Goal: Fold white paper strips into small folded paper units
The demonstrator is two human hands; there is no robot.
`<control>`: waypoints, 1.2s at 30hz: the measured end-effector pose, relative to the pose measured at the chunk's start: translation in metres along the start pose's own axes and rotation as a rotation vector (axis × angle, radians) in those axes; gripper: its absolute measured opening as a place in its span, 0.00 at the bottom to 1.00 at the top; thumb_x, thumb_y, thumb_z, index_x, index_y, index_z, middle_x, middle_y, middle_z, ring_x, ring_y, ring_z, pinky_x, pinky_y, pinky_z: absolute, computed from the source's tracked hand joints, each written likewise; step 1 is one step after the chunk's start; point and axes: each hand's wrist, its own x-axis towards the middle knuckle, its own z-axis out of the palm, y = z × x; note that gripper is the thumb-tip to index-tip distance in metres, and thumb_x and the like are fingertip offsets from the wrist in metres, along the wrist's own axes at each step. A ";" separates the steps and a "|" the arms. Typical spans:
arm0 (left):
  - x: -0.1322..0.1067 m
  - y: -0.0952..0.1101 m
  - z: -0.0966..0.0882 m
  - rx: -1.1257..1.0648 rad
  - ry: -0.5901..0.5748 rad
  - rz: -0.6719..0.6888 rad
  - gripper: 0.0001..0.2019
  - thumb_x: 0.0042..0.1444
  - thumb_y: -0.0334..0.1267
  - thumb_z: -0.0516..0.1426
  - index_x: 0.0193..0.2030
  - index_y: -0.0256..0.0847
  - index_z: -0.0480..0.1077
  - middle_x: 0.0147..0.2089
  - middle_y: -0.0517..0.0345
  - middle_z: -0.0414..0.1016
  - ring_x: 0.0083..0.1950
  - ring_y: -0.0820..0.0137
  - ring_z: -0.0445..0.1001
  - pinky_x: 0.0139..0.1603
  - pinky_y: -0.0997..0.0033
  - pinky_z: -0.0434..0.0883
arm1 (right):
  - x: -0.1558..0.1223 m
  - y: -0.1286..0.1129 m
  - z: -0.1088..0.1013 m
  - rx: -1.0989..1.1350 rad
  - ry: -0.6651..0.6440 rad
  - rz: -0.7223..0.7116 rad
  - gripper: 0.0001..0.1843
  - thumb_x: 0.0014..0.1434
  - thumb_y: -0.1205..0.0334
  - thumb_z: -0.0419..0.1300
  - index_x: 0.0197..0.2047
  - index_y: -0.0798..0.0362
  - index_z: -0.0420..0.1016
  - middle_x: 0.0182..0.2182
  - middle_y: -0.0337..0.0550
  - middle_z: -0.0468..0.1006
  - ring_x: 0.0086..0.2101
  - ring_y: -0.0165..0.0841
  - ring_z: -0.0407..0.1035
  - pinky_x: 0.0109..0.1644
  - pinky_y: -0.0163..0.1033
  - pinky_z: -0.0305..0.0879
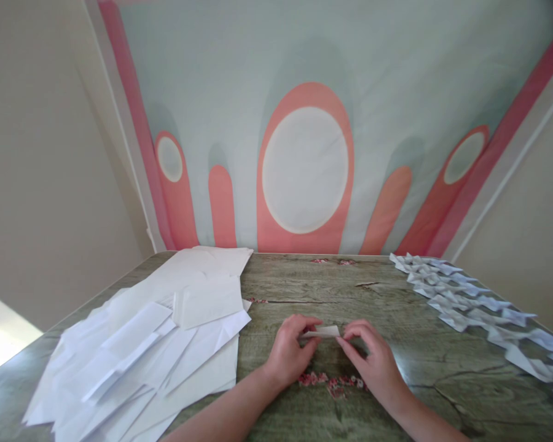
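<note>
Between my two hands, a little above the wood-patterned table (299,288), is a small folded strip of white paper (325,331). My left hand (292,350) pinches its left end between thumb and fingers. The thumb and forefinger of my right hand (368,353) are closed at the strip's right end. The paper is narrow and roughly level, and its far side is hidden. Below my hands, red and white flowers (336,382) show on the table's surface.
On the left lies a large, untidy pile of white paper sheets (212,301), some creased. Several rows of small folded white paper pieces (465,301) run along the right edge. Behind the table hangs a pale green backdrop (239,92) with coral shapes.
</note>
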 end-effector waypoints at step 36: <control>-0.004 -0.005 0.004 -0.015 0.089 0.257 0.11 0.46 0.22 0.58 0.31 0.43 0.74 0.32 0.60 0.75 0.37 0.69 0.69 0.43 0.66 0.59 | -0.002 0.003 -0.006 -0.299 0.059 -0.351 0.12 0.57 0.68 0.57 0.41 0.45 0.76 0.37 0.44 0.73 0.38 0.37 0.68 0.40 0.46 0.63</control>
